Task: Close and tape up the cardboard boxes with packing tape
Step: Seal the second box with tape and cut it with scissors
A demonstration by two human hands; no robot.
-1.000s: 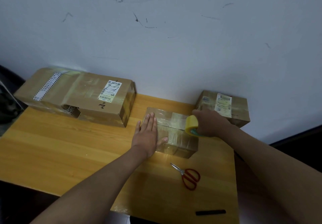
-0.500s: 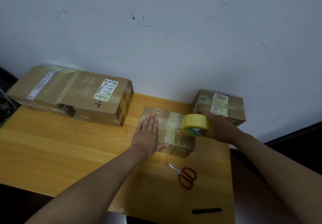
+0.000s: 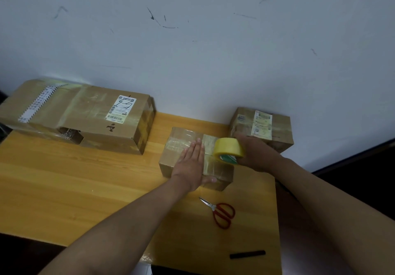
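A small cardboard box with glossy tape across its top lies in the middle of the wooden table. My left hand rests flat on its top, fingers together, thumb over the near edge. My right hand grips a yellow roll of packing tape held just above the box's right end. A large taped box with a shipping label lies at the back left. Another small labelled box sits at the back right against the wall.
Red-handled scissors lie on the table just in front of the small box. A black marker-like stick lies near the front right corner. The white wall runs behind the table. Dark floor lies to the right.
My right hand has lifted the tape roll up from the box's right side and tipped it so its yellow band faces up. My left hand has stayed flat on the box.
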